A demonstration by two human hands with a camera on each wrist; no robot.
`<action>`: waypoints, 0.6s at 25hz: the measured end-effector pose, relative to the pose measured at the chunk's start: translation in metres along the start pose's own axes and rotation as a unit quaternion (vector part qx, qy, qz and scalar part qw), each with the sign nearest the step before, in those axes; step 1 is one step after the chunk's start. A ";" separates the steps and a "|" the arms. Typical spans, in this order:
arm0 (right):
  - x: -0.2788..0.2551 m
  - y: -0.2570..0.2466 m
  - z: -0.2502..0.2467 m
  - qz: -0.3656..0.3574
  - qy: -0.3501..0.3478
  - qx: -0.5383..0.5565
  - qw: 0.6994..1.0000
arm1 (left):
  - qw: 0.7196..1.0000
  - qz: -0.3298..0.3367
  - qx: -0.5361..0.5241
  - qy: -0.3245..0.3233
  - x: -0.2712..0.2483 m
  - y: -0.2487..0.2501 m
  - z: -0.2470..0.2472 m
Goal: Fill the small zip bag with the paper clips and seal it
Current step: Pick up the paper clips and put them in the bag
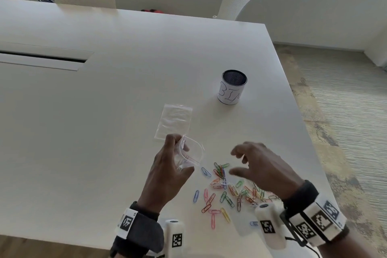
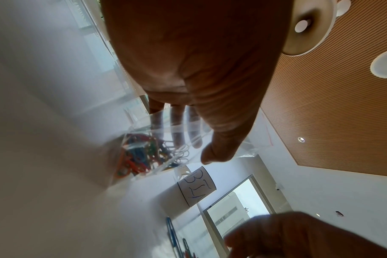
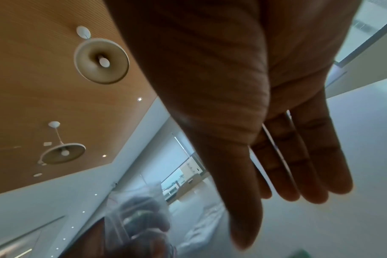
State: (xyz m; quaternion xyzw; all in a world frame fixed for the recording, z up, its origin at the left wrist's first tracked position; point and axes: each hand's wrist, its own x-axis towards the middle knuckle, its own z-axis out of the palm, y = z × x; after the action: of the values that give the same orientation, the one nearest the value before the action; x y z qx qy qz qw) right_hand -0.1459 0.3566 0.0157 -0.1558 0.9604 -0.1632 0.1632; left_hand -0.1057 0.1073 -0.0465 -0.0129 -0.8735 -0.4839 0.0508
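My left hand (image 1: 173, 161) grips a small clear zip bag (image 1: 191, 154) with a red seal line, held above the table with its mouth gaping toward the right. In the left wrist view the zip bag (image 2: 166, 139) holds several coloured paper clips (image 2: 141, 155) at its bottom. Many loose coloured paper clips (image 1: 224, 190) lie scattered on the white table (image 1: 104, 111) below and between my hands. My right hand (image 1: 251, 163) hovers over the pile with fingers spread and relaxed; the right wrist view shows its fingers (image 3: 298, 165) straight and holding nothing.
A second flat clear zip bag (image 1: 173, 121) lies on the table just beyond my left hand. A white-wrapped mesh cup marked "BIN" (image 1: 232, 87) stands farther back right. The table's right edge (image 1: 303, 111) runs close to my right wrist. Chairs stand at the far side.
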 end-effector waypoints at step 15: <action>0.018 -0.009 0.052 -0.116 0.036 0.039 0.992 | 1.000 0.016 0.008 0.006 0.002 0.000 -0.003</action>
State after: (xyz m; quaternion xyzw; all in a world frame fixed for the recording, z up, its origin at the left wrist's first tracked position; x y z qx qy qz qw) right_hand -0.1411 0.3286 -0.0321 -0.2533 0.9341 -0.2244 0.1142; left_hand -0.1074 0.1049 -0.0443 -0.0234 -0.8769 -0.4758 0.0635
